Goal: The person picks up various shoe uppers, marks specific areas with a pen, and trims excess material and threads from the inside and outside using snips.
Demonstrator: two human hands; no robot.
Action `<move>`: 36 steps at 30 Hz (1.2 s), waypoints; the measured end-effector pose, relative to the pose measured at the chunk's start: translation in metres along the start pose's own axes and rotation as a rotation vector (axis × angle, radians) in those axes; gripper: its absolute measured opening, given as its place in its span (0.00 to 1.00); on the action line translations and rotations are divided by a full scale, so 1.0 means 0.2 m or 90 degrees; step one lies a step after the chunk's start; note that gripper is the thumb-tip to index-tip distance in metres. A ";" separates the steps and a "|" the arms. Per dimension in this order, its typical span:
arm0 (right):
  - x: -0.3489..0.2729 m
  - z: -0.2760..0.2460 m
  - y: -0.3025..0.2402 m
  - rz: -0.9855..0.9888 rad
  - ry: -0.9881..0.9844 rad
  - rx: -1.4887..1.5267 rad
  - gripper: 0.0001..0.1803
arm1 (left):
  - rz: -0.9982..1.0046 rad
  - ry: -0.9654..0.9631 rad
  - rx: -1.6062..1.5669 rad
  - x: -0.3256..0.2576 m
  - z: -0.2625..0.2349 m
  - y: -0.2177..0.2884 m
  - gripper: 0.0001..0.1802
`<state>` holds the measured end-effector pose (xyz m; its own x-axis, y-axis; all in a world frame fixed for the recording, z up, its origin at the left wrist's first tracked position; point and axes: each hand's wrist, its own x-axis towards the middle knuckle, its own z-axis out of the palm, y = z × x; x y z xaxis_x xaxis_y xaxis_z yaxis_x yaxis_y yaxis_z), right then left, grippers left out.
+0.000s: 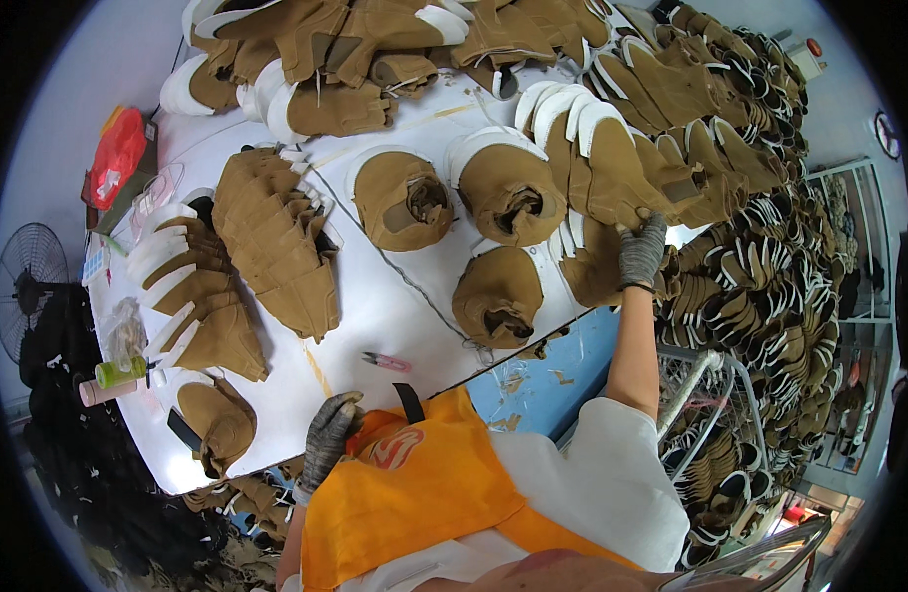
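My right hand (641, 252), in a grey glove with bare fingertips, reaches to the right side of the table. Its thumb and fingers close on the lower edge of a brown boot upper (612, 168) with a white toe, part of an overlapping row. Below that hand lie more brown uppers (590, 264). My left hand (327, 439), gloved alike, is close to my orange apron at the near table edge. Its fingers are curled together; whatever they hold, if anything, is hidden. Three rounded uppers (399, 202) stand in the middle of the table.
Piles of uppers (345, 49) cover the far side of the white table (365, 306). Two stacked rows (276, 237) lie left, beside a green-capped bottle (118, 371). A pink-and-dark pen-like tool (387, 361) lies near me. Loaded racks (740, 286) stand right; a fan (28, 281) stands left.
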<state>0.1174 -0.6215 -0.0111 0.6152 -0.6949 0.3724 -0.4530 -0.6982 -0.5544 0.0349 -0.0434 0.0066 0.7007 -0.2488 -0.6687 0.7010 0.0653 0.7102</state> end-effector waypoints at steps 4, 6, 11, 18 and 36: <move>-0.02 -0.01 -0.01 -0.016 0.003 -0.063 0.23 | 0.005 -0.022 0.002 0.03 -0.05 -0.04 0.18; 0.02 0.09 0.15 0.008 -0.013 0.064 0.22 | -0.008 -0.028 -0.001 0.03 -0.04 -0.01 0.17; 0.03 -0.02 -0.01 -0.125 -0.008 -0.065 0.18 | -0.022 -0.081 0.059 0.12 0.02 0.00 0.16; -0.02 -0.03 -0.08 -0.157 -0.088 -0.221 0.13 | 0.144 -0.269 0.219 0.33 0.47 0.38 0.15; -0.13 -0.21 0.19 -0.243 -0.369 -0.091 0.19 | 0.873 -0.136 0.833 1.56 2.45 1.12 0.28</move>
<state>0.0580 -0.6370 -0.0104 0.9744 -0.2207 0.0428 -0.1928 -0.9183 -0.3458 0.3450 -0.5805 0.0652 0.5099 -0.7719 0.3798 -0.8389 -0.3485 0.4181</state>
